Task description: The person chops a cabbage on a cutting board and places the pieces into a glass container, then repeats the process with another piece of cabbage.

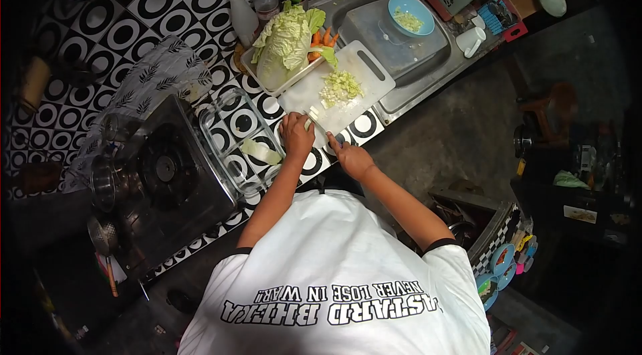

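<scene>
My left hand [297, 133] presses a small piece of pale cabbage at the lower left edge of a white cutting board [372, 95]. My right hand [352, 159] is closed around a knife's handle, and the blade [318, 133] lies beside my left fingers. Chopped cabbage [341, 89] is heaped in the middle of the board. Behind the board, a tray [273, 92] holds a large cabbage [284, 44] and carrots [328, 39]. A pale cabbage leaf [261, 151] is in a clear glass dish [231, 102] left of my left hand.
A blue bowl [411, 15] with chopped pieces stands over the steel sink [401, 106]. To its right is a white mug [471, 41]. The gas stove [164, 164] is on the left. Bottles [265, 5] stand behind the tray.
</scene>
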The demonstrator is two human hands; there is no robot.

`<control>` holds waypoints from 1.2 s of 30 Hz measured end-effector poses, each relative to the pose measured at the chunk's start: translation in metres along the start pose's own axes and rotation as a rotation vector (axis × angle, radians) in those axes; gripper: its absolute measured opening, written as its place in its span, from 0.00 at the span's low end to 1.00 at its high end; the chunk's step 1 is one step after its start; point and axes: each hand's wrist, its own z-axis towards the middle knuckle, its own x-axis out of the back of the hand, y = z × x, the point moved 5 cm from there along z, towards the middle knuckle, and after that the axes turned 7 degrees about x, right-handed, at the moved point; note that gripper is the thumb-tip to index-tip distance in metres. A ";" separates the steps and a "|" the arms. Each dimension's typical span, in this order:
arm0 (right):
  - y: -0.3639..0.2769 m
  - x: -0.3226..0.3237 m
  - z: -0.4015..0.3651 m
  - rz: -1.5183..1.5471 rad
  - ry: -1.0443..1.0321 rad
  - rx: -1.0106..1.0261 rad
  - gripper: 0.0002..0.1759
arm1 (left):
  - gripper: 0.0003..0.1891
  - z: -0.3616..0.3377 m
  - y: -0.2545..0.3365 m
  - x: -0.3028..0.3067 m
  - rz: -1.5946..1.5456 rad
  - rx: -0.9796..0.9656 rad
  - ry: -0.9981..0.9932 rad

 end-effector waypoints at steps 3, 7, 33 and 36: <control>0.001 -0.003 0.001 0.007 -0.006 0.000 0.43 | 0.11 0.000 0.000 0.001 0.005 0.007 -0.002; 0.002 -0.002 0.003 0.024 -0.015 -0.008 0.45 | 0.11 0.000 0.000 0.000 0.013 0.014 -0.016; 0.018 0.013 0.031 0.261 0.052 0.007 0.42 | 0.17 -0.013 0.004 -0.005 0.018 0.011 0.039; 0.023 0.022 0.024 0.329 0.029 -0.024 0.42 | 0.18 -0.013 0.005 -0.007 0.028 0.022 0.037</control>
